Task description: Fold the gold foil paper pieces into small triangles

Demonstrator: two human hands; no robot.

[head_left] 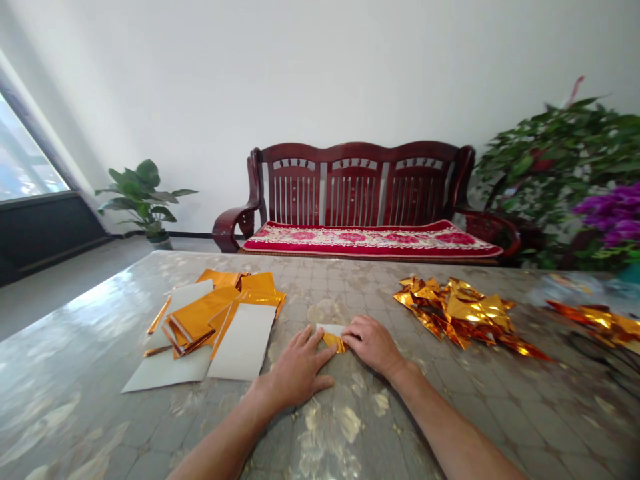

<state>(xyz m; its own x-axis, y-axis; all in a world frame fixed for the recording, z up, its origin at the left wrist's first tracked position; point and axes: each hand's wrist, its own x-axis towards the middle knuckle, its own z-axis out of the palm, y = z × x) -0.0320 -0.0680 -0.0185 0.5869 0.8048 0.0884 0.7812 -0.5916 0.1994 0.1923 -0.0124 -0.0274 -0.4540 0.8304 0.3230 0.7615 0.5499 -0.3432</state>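
Head view: left hand (299, 370) and right hand (373, 345) close in narrowly on a small folded gold-foil paper piece (333, 341) on the glossy tabletop (90, 347); fingertips press it from both sides, pinch unclear. Slick foil could slip or tear under uneven pressure, and the fold could spring open.

The glossy grey counter (90, 373) carries a crumpled heap of gold foil (463, 313). Left of that heap lie a small folded foil piece (333, 341), white paper sheets (243, 341) and stacked orange-gold foil strips (200, 315); more foil (595, 323) lies right of it.
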